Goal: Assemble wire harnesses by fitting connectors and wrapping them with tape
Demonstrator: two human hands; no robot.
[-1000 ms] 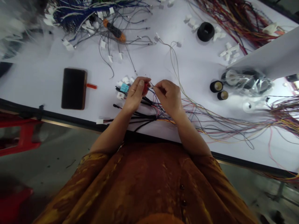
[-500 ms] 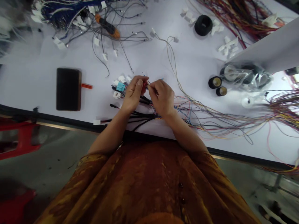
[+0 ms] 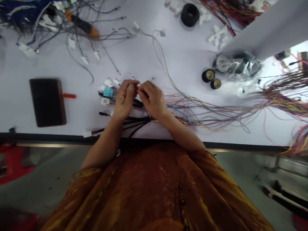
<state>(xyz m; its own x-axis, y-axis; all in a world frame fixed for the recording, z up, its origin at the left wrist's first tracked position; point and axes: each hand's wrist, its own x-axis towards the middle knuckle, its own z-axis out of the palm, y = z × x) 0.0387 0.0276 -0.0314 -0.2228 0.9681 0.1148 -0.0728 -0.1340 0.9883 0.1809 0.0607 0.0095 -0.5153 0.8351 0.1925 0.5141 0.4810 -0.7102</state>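
My left hand (image 3: 124,98) is closed around a small red connector (image 3: 135,91), mostly hidden by the thumb and fingers. Thumb and forefinger of my right hand (image 3: 153,99) pinch what looks like a thin wire, right beside the connector; its end is hidden. To the left of my left hand lie a light-blue connector (image 3: 108,92) and a white connector (image 3: 105,101). Black-sleeved harness branches (image 3: 136,120) run under my wrists. Coloured wires (image 3: 192,106) stretch from beneath my right hand to the right.
A dark tablet-like device (image 3: 47,102) lies at left with an orange strip (image 3: 69,95) beside it. Blue and grey wires, with an orange-black tool (image 3: 83,25), are at the upper left. Tape rolls (image 3: 208,75) and a black ring (image 3: 190,15) lie to the right, near a white panel (image 3: 262,30).
The whole view has shifted, so table things appear farther left and slightly turned. My hands stay together at the red connector, with the same grips.
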